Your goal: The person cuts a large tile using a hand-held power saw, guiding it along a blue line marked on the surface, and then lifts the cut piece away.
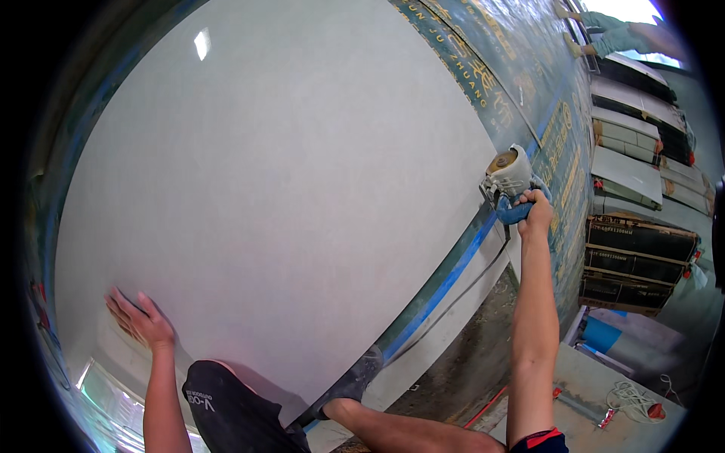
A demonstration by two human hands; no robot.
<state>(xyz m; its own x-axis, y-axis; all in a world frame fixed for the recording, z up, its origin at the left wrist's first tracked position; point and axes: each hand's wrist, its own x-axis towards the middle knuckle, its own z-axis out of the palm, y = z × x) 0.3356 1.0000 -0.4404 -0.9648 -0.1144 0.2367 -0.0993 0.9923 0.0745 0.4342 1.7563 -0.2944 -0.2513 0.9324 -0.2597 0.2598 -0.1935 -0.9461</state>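
A large pale slab (302,166) with a smooth surface fills the middle of the head view. My left hand (137,321) lies flat on it at the lower left, fingers spread and holding nothing. At the slab's right edge, my right hand (535,211) is wrapped round the blue handle of a handheld circular saw (510,172). The saw has a whitish, dusty body and a round brownish part on top. Its blade is hidden, and I cannot tell whether it is turning. A dark cord (461,298) runs from the saw toward my leg.
My knee (226,400) and foot (355,377) rest at the slab's near edge, beside a blue strip (438,291). Printed green protective sheeting (559,181) covers the floor to the right. Stacked boxes (638,257) and panels stand farther right; another person's legs (612,34) show at the top right.
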